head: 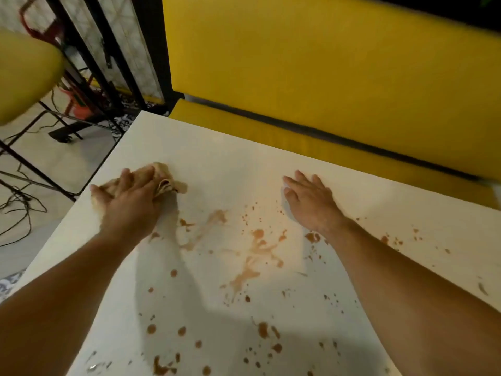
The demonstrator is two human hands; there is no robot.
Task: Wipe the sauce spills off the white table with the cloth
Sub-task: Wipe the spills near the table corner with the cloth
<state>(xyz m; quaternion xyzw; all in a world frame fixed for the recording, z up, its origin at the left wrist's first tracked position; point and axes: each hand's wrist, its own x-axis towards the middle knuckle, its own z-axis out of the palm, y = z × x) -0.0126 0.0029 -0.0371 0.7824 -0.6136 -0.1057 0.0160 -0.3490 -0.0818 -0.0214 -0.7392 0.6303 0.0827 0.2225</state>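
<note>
left hand point(130, 196): palm pressing cloth point(165, 180), grip seemingly loose | right hand point(309, 199): flat, released, on table point(217, 164)

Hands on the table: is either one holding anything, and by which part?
The left hand presses down on the middle of the crumpled cloth, palm on top. The right hand lies flat on the white table, holding nothing.

A yellow padded bench point(325, 137) is running along the far side, its tall backrest point(325, 58) rising behind the seat. To the left, a yellow cushioned chair seat point(24, 77) is jutting into view, blurred. Black metal frames point(108, 63) are standing against a pale patterned wall panel point(130, 44). Black cables point(21, 204) are trailing across the light tiled floor point(59, 158), and something red-orange point(81, 107) is sitting beneath the frames.
</note>
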